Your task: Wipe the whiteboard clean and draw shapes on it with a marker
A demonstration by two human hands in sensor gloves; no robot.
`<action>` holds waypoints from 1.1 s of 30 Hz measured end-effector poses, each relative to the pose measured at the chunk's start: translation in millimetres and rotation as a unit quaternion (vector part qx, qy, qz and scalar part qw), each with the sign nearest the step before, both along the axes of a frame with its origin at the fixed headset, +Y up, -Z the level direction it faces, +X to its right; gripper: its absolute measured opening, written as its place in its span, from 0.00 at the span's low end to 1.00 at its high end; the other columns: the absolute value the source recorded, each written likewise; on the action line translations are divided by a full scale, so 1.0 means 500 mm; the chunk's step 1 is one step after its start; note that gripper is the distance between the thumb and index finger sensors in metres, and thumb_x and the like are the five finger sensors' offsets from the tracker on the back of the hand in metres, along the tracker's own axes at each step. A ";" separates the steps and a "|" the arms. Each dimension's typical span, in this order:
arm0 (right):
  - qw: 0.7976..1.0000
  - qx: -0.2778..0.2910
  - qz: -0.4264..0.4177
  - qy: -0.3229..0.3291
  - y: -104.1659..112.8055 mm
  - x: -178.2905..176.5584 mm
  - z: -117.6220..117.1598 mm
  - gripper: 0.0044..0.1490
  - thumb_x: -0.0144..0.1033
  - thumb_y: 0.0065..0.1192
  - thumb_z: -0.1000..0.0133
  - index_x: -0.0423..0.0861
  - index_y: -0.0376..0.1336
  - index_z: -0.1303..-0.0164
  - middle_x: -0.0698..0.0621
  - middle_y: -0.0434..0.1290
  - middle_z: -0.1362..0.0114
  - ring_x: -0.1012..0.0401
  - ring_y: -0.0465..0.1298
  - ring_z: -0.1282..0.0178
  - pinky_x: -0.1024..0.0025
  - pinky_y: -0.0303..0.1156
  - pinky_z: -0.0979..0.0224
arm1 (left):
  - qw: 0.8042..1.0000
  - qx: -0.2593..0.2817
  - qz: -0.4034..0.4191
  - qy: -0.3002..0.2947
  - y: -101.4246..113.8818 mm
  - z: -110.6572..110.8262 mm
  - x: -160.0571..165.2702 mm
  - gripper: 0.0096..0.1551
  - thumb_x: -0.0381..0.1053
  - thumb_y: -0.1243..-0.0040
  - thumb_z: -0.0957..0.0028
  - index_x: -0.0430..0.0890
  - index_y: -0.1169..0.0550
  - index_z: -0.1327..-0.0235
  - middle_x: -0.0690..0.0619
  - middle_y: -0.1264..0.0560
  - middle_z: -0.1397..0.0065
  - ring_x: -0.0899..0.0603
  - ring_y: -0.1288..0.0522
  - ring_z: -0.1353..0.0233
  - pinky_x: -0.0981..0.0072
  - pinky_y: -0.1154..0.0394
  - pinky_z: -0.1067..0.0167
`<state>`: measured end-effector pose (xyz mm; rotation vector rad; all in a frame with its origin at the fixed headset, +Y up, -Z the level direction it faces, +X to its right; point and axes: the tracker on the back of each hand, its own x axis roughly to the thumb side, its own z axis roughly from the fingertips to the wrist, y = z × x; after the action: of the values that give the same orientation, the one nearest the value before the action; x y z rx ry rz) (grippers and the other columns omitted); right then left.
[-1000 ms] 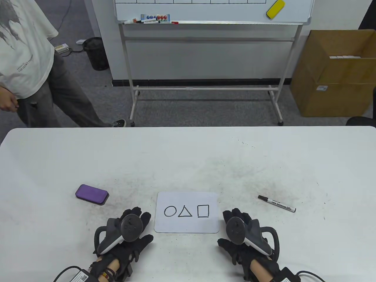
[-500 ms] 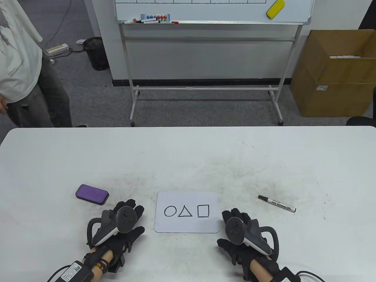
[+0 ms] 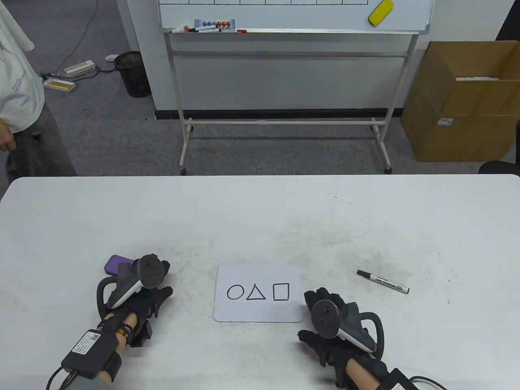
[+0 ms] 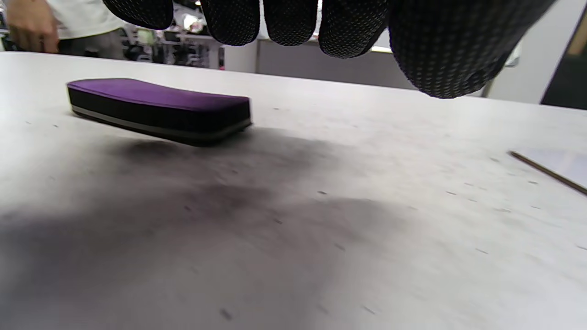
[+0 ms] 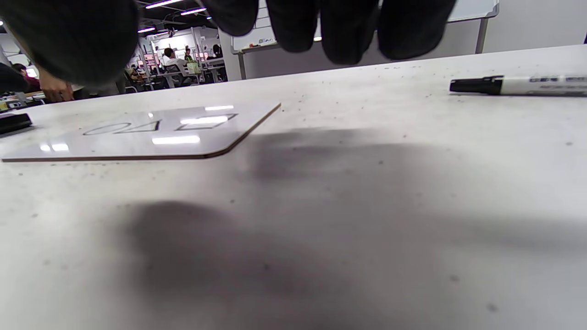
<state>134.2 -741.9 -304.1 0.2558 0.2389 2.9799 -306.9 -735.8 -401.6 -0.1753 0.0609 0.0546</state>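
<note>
A small whiteboard (image 3: 258,293) lies flat near the table's front, with a circle, a triangle and a square drawn on it in black; its glossy face (image 5: 151,133) shows low in the right wrist view. A purple eraser (image 3: 115,264) lies to its left, partly hidden by my left hand (image 3: 156,284), which hovers just short of the eraser (image 4: 158,107) with its fingers (image 4: 289,20) spread above the table, holding nothing. A black-capped marker (image 3: 382,281) lies to the right of the board. My right hand (image 3: 321,300) rests open by the board's right edge, apart from the marker (image 5: 518,85).
A person in a white shirt (image 3: 16,81) stands at the table's far left corner. A large wheeled whiteboard (image 3: 292,14) and a cardboard box (image 3: 463,101) stand behind the table. The tabletop (image 3: 260,219) is smudged with grey marker dust.
My left hand has moved left and forward from beside the small board to the purple eraser. The right hand has stayed put. The standing person has stepped further left.
</note>
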 end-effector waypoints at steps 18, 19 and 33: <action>1.000 -0.012 -0.018 0.006 0.000 0.001 -0.003 0.60 0.66 0.60 0.58 0.54 0.43 0.19 0.46 0.50 0.14 0.43 0.57 0.14 0.44 0.59 0.20 | 0.988 -0.096 -0.116 0.023 -0.024 -0.094 -0.094 0.44 0.56 0.28 0.64 0.69 0.36 0.33 0.60 0.47 0.14 0.44 0.47 0.12 0.32 0.47 0.20; 1.000 -0.013 -0.019 0.006 0.000 0.002 -0.003 0.60 0.66 0.60 0.58 0.54 0.43 0.19 0.46 0.50 0.14 0.43 0.57 0.14 0.44 0.59 0.20 | 0.988 -0.101 -0.117 0.026 -0.028 -0.097 -0.096 0.43 0.55 0.28 0.64 0.70 0.36 0.35 0.60 0.46 0.15 0.44 0.46 0.12 0.32 0.47 0.20; 1.000 -0.021 -0.020 -0.001 0.001 0.005 -0.004 0.60 0.66 0.60 0.58 0.54 0.44 0.19 0.46 0.50 0.14 0.43 0.57 0.14 0.44 0.59 0.20 | 0.983 -0.082 -0.164 0.008 -0.041 -0.109 -0.084 0.42 0.51 0.28 0.63 0.70 0.38 0.38 0.56 0.35 0.20 0.42 0.33 0.18 0.37 0.38 0.22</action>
<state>136.7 -741.5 -306.1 0.2489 0.2911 2.9323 -349.0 -756.2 -456.3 -0.3268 0.1104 -0.2778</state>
